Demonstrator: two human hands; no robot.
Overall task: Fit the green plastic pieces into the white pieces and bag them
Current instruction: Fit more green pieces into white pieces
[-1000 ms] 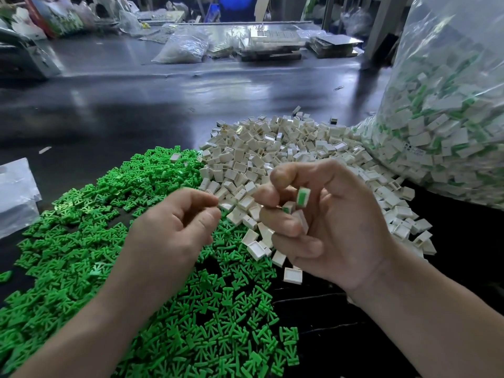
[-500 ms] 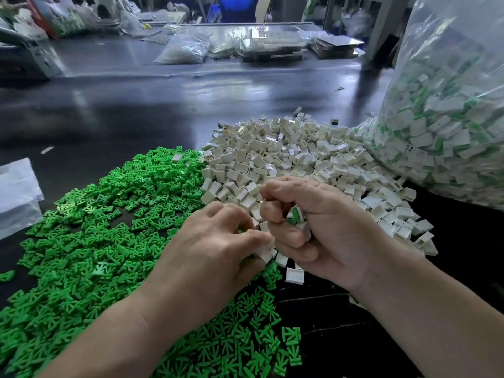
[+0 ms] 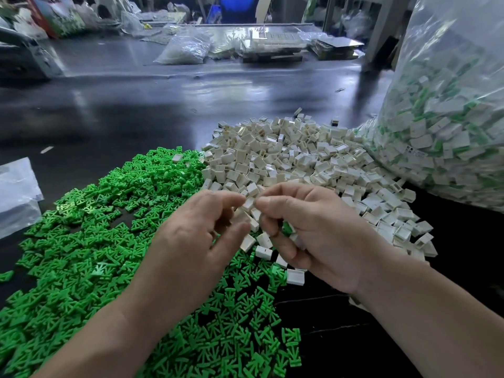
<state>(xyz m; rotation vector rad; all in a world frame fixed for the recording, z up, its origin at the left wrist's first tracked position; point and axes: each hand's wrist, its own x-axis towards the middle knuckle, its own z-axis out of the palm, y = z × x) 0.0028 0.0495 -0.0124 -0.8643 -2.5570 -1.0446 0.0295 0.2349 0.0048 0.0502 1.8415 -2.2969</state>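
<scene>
A heap of small green plastic pieces [image 3: 90, 241] covers the dark table at the left. Behind and to the right lies a heap of white square pieces [image 3: 294, 159]. Both hands meet above the seam of the two heaps. My left hand [image 3: 191, 249] pinches a white piece [image 3: 248, 203] between thumb and forefinger. My right hand [image 3: 313, 233] touches that same piece with its fingertips and keeps assembled white-and-green pieces [image 3: 289, 231] curled in its palm. A big clear bag [image 3: 450, 118] of assembled pieces stands at the right.
A flat clear plastic bag [image 3: 16, 192] lies at the left edge. The dark shiny table [image 3: 136, 105] stretches back to more plastic bags [image 3: 185, 49] and stacked trays [image 3: 275, 43] at the far edge. Loose white pieces [image 3: 296, 276] lie under my right hand.
My left hand dipped to the white heap's near edge and rose again holding a white piece. My right hand dropped, then lifted to meet it, still holding assembled pieces.
</scene>
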